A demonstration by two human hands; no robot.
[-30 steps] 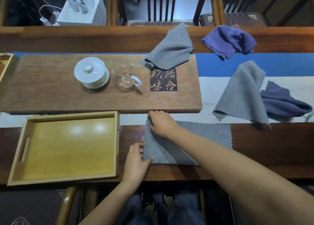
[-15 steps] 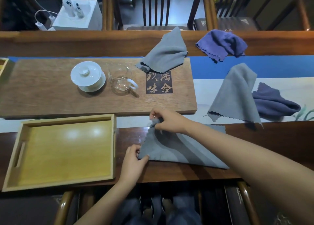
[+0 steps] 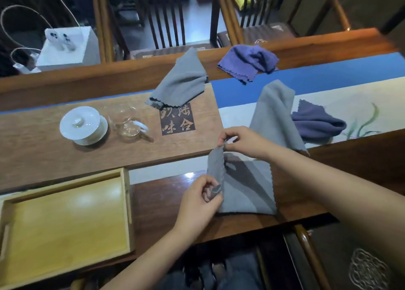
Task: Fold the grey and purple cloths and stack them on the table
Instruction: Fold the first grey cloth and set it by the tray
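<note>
A grey cloth (image 3: 247,189) lies near the table's front edge with its left side lifted. My left hand (image 3: 197,204) pinches its near left corner. My right hand (image 3: 243,142) pinches its far left corner, raised above the table. A second grey cloth (image 3: 274,112) lies crumpled behind my right hand, partly over a dark purple cloth (image 3: 317,125). A third grey cloth (image 3: 182,81) rests on the far end of the wooden board. A brighter purple cloth (image 3: 247,62) lies bunched at the back.
A wooden tea board (image 3: 43,149) carries a white lidded cup (image 3: 83,125) and a glass pitcher (image 3: 127,123). A yellow wooden tray (image 3: 65,226) sits at the front left. A blue and cream runner (image 3: 350,88) crosses the table. Chairs stand beyond.
Both hands have lifted the grey cloth's left edge off the table and carried it rightward, so the cloth now looks narrower. The camera view has shifted and tilted.
</note>
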